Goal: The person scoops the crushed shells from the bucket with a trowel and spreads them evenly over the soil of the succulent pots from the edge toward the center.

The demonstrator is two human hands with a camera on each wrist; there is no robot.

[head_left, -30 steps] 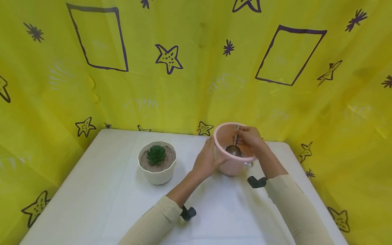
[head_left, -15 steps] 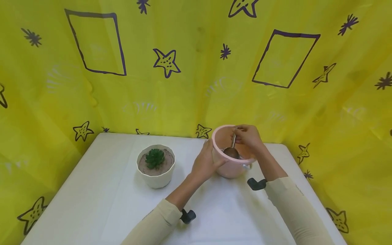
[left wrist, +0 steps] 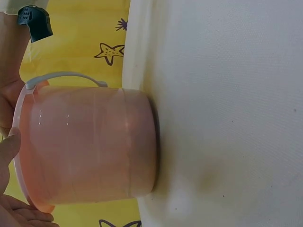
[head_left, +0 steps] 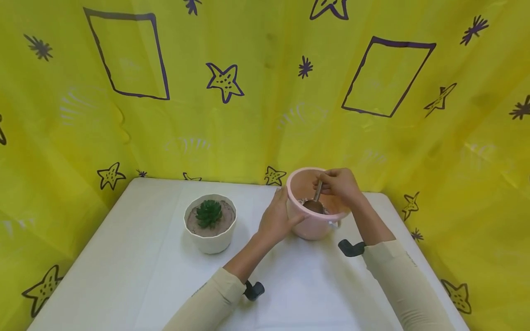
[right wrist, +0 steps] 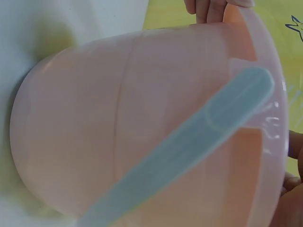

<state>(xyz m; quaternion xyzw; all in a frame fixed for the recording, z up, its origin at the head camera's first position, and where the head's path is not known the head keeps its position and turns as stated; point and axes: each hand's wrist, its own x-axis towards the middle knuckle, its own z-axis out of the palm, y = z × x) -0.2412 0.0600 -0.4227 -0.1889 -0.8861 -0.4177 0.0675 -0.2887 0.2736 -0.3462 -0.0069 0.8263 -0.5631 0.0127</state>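
Observation:
A pink bucket (head_left: 310, 228) stands at the back right of the white table. My left hand (head_left: 274, 217) grips its left side near the rim, the thumb lying across the front just below the edge. Inside the bucket, my right hand (head_left: 340, 185) pinches the upright handle of a metal ladle (head_left: 313, 207). The ladle's dark round bowl rests down at some pale, grainy material, which is mostly hidden by the bowl and the front wall. A light-coloured bail handle (right wrist: 175, 151) hangs against the bucket's outside in the right wrist view.
Left of the bucket is a cream pot (head_left: 212, 242) holding a small green succulent (head_left: 209, 213) in greyish soil. A yellow curtain (head_left: 256, 124) with drawn stars hangs along the table's (head_left: 124, 266) back and sides.
My right hand has shifted slightly rightward, tilting the ladle's handle a little; its bowl stays down in the bucket. The left hand keeps its grip. The head view has moved slightly.

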